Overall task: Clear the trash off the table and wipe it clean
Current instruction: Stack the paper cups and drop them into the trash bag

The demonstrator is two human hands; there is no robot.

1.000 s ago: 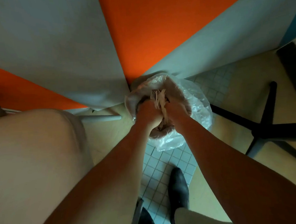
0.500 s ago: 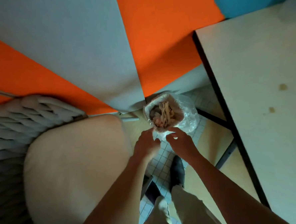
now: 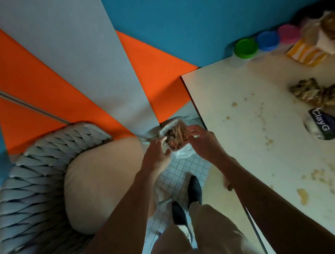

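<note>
Both hands hang above a bin lined with a clear plastic bag (image 3: 182,154), which stands on the floor just off the tabletop's (image 3: 249,161) left edge, against the wall. The bin holds wooden sticks (image 3: 178,133) and other scraps. The left hand (image 3: 156,157) has its grip spread, fingers loose, holding nothing. The right hand (image 3: 205,142) has curled fingers, and whether its grip pinches anything I cannot tell. On the tabletop lie brown stains (image 3: 302,196) along the near side, a crumpled wrapper (image 3: 309,92) (brownish) by the right edge, a dark pouch (image 3: 324,127) just below it, and coloured tubs (image 3: 246,48) at the far edge.
</note>
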